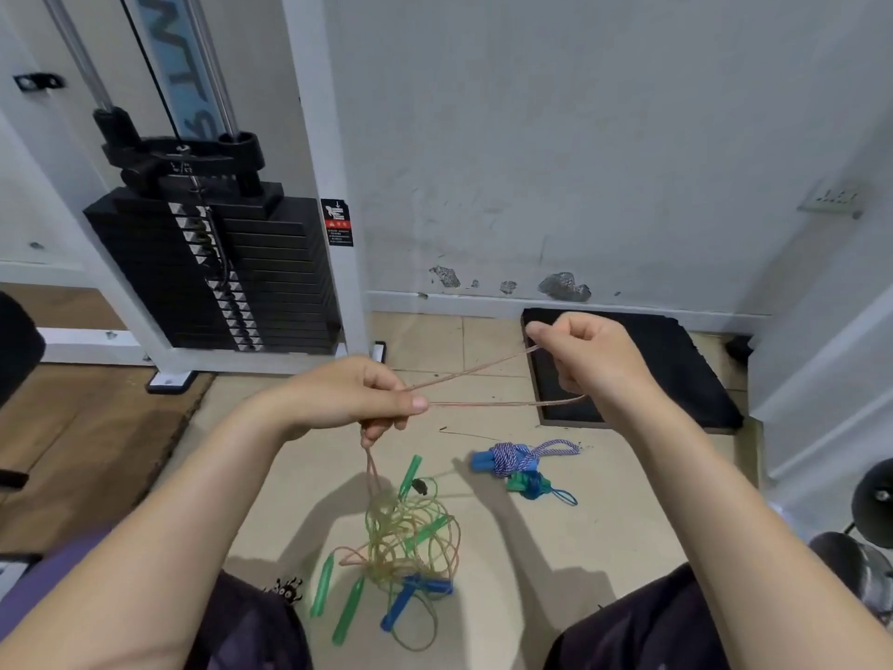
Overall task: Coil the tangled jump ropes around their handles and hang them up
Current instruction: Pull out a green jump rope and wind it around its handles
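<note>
Setting: a gym corner with a scuffed white wall, a tiled floor and a black weight stack in its white frame at left.
Left hand: the left hand is closed around a thin pinkish rope, thumb pressed along it, with 2 strands running out to the right and more rope dropping from the underside of the fist.
Right hand: the right hand is curled over the far end of the same rope, pinching it where the 2 strands meet in a loop; both hands are raised well above the floor.
Rope in work: from the left hand it hangs down into the tangle; its handles cannot be told apart from here.
Tangle: a knot of clear and green ropes lies on the floor between the person's knees, with green handles and blue handles poking out, none of it coiled.
Done so far: 2 ropes look finished, a purple-and-white bundle wound round blue handles and a smaller blue-green bundle just beside it, both lying on the floor near a black mat.
Left to do: by this view, freeing and winding the pinkish rope, sorting the rest of the tangle, then hanging everything; no hook or rack is visible.
</note>
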A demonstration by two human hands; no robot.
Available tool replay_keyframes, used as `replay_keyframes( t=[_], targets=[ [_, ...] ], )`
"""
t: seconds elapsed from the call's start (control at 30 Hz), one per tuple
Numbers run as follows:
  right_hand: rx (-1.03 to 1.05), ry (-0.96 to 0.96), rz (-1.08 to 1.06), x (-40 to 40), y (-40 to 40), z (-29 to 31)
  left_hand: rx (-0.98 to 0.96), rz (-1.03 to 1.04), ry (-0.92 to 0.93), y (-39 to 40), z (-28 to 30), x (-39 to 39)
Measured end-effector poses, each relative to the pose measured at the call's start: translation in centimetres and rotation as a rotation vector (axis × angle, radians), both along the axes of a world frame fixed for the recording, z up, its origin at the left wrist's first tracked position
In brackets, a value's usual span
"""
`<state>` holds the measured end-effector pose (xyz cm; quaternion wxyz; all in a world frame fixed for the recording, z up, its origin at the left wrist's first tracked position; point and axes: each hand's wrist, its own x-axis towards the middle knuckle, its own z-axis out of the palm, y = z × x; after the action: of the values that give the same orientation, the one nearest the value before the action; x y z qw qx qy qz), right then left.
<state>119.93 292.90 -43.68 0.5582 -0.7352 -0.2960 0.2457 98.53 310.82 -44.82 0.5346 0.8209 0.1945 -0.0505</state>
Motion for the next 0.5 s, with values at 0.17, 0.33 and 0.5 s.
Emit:
replay_keyframes(
  t=[0.17, 0.33, 0.5],
  targets=[
    [-0.121, -0.079, 0.078, 1.4, -0.6, -1.0, 0.031, 0.044, 0.050, 1.5, -0.8, 0.6],
    [-0.132, -0.122, 0.337, -1.4, -0.4, -1.3, -0.108, -0.045, -0.039, -2.6, -1.4, 3.0],
    [-0.139, 0.032, 0.530, -3.5, -0.2, -2.3, -0.202, -0.052, -0.087, -3.8, -1.8, 3.9]
  ],
)
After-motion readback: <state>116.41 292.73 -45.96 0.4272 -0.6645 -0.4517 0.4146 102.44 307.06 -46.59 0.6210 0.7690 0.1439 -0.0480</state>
